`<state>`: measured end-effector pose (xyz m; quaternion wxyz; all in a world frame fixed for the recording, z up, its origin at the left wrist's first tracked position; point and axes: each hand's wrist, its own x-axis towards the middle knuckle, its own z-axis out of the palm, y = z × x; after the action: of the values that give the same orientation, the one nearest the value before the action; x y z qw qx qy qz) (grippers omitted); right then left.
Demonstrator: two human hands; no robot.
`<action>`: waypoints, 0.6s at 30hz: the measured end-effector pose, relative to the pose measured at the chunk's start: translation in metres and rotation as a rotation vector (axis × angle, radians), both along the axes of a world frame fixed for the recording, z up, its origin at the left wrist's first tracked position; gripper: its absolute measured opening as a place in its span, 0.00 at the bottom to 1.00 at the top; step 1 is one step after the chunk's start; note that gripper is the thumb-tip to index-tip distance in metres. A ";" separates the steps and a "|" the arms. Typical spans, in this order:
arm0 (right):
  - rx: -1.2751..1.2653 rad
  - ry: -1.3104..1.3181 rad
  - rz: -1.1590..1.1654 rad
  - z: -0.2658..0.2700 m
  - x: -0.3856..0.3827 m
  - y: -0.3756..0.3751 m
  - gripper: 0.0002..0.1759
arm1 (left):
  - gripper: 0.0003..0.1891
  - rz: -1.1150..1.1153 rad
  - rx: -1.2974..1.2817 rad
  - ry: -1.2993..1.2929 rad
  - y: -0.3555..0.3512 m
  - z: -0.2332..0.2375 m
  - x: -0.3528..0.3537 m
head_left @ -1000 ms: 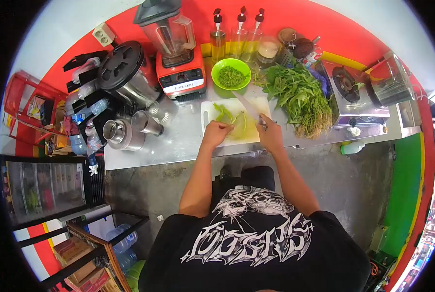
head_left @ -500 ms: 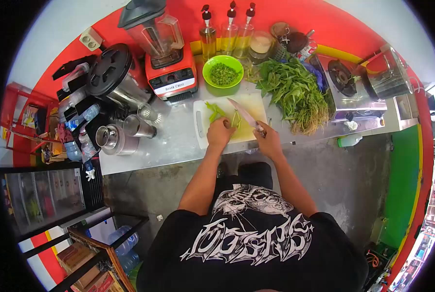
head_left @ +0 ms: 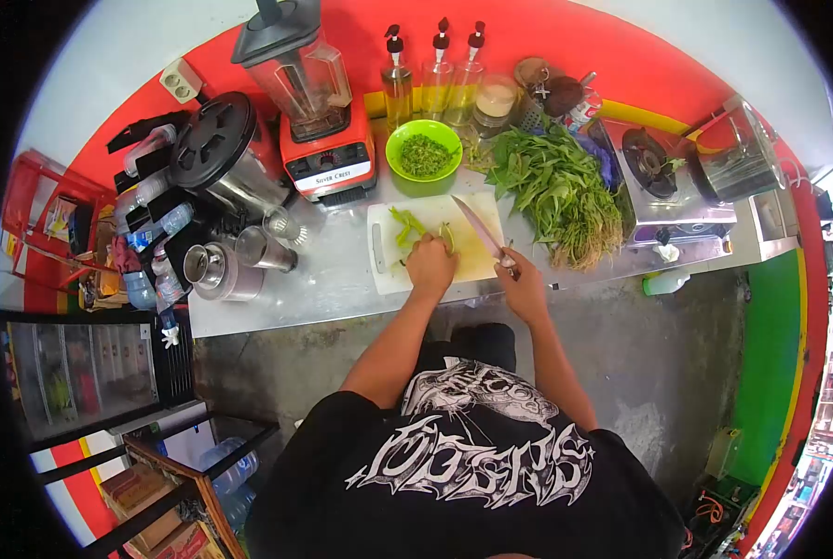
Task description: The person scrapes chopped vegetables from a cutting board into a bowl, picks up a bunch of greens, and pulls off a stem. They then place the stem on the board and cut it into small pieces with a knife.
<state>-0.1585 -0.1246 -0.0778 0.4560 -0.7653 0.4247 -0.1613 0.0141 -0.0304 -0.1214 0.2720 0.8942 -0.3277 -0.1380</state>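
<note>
My left hand (head_left: 431,266) is on a white cutting board (head_left: 474,265), its fingers closed around some cut green stems, mostly hidden beneath them. More pale green stems (head_left: 405,224) lie just beyond its fingertips. Over the board's right edge, my right hand (head_left: 523,285) grips a kitchen knife (head_left: 478,226) by its handle. The blade points away and to the left, apart from the left hand. Behind the board stands a green bowl (head_left: 423,187) holding chopped greens (head_left: 425,156). A large leafy bunch with roots (head_left: 556,186) lies to the right.
A red blender (head_left: 329,168) stands behind left, near a lidded steel container (head_left: 213,140) and metal cups (head_left: 266,250). Pump bottles (head_left: 398,88) line the red wall. On the right sits a gas stove (head_left: 682,210). The steel counter's front edge (head_left: 333,317) runs before me.
My left hand has shifted slightly right and toward me over the stems. My right hand and the knife have moved a little toward me, the blade now farther right.
</note>
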 end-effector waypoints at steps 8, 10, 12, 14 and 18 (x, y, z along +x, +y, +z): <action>-0.012 -0.014 -0.044 0.005 -0.019 -0.007 0.24 | 0.13 -0.048 0.114 -0.133 -0.016 -0.020 -0.007; -0.011 -0.017 -0.052 0.012 -0.019 -0.010 0.24 | 0.12 -0.049 0.004 -0.065 -0.017 -0.014 -0.006; -0.055 0.013 -0.040 0.017 -0.019 -0.011 0.24 | 0.12 -0.041 -0.113 0.028 -0.022 -0.002 -0.002; -0.039 -0.032 -0.020 0.015 -0.017 -0.015 0.25 | 0.11 -0.036 -0.215 0.125 -0.021 0.011 0.000; 0.271 -0.160 -0.056 0.024 -0.001 -0.014 0.25 | 0.07 -0.096 -0.562 0.588 -0.025 0.014 0.018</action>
<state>-0.1599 -0.1388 -0.0538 0.5827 -0.6693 0.4261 -0.1759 0.0324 -0.0553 -0.1069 0.5811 0.6913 -0.3020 -0.3055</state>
